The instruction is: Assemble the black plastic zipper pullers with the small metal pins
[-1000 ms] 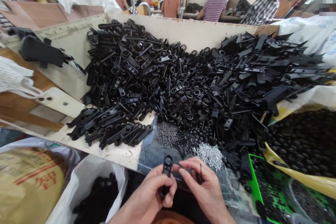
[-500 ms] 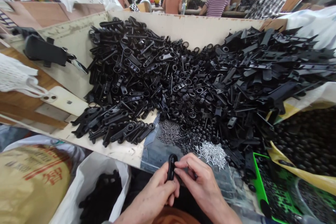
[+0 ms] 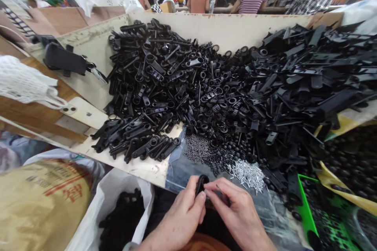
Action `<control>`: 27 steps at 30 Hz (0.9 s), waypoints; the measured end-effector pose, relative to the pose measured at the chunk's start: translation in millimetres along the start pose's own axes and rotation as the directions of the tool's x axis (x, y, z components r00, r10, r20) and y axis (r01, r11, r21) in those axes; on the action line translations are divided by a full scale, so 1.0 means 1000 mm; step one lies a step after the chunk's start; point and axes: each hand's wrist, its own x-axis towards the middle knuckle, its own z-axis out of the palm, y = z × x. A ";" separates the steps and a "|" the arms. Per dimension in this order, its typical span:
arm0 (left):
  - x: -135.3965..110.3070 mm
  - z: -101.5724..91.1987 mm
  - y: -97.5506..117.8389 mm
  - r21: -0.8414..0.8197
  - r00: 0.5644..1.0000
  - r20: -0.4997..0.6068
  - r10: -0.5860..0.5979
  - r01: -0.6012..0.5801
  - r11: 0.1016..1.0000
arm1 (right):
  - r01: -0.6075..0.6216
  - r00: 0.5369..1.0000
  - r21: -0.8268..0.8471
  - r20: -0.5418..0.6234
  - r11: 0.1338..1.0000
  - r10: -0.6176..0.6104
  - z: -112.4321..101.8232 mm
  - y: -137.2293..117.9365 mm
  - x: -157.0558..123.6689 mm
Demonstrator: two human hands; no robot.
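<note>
My left hand [image 3: 188, 204] is closed around a black plastic handle-like part with a ring-shaped end [image 3: 202, 183], which points up and away from me. Close against that ring end, my right hand [image 3: 232, 200] pinches with thumb and forefinger; whatever sits between those fingertips is too small to name. A thin dark piece also shows near its curled fingers. Just beyond the hands lie a heap of silver pins [image 3: 247, 173], small black pieces [image 3: 219, 159] and small grey pieces [image 3: 196, 148] on a dark cloth [image 3: 176, 176].
Black plastic parts [image 3: 165, 70] fill the walled table, with flat pieces [image 3: 312, 66] at right. A row of similar handles [image 3: 147, 145] lies front left. A white sack [image 3: 147, 200], a yellow bag [image 3: 38, 200], a green crate [image 3: 306, 200] and a phone [image 3: 85, 111] surround me. People sit behind.
The view has shifted, so the scene sits further right. My left hand has tilted the black part, and my right fingertips remain at its ring end.
</note>
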 end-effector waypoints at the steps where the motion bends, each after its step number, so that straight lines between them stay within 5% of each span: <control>1: 0.000 -0.001 -0.003 -0.004 0.999 -0.009 0.039 -0.039 0.999 | 0.005 1.000 -0.012 0.018 1.000 -0.005 -0.001 -0.001 0.001; 8: 0.010 -0.005 -0.017 -0.070 0.993 0.050 0.110 -0.107 0.992 | 0.070 0.990 -0.064 0.124 0.996 -0.061 -0.009 -0.003 0.007; 13: 0.015 -0.003 -0.015 -0.207 0.985 0.169 -0.033 0.068 0.976 | 0.012 0.999 -0.126 0.048 0.992 -0.006 -0.024 -0.005 0.002; 19: 0.013 -0.001 -0.008 -0.212 0.988 0.140 -0.070 0.099 0.972 | 0.112 0.975 -0.295 0.217 0.949 -0.048 -0.020 -0.002 -0.012; 27: 0.013 0.002 -0.013 -0.288 0.990 0.092 -0.102 0.125 0.949 | 0.167 0.981 -0.384 0.157 0.908 -0.114 -0.005 0.004 -0.010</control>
